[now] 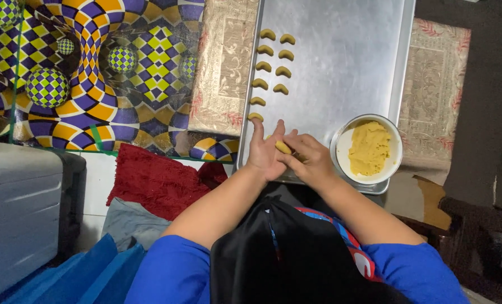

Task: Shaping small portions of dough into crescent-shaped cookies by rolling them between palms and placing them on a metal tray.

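A large metal baking tray (346, 62) lies in front of me. Two columns of small yellow crescent-shaped dough pieces (265, 66) sit on its left part. My left hand (264, 152) and my right hand (311, 160) meet at the tray's near edge, pressed together around a small piece of yellow dough (283, 147). My left fingers point up toward the nearest crescent (255, 116). A round white bowl (341, 147) holding a lump of yellow dough (369, 148) rests on the tray's near right corner, just right of my right hand.
The tray sits on a patterned beige mat (224, 67). A purple, yellow and green checkered surface (93, 67) spreads to the left. A red towel (155, 180), a grey case (20, 214) and blue cloth (87, 276) lie lower left. Dark furniture (476, 225) stands at right.
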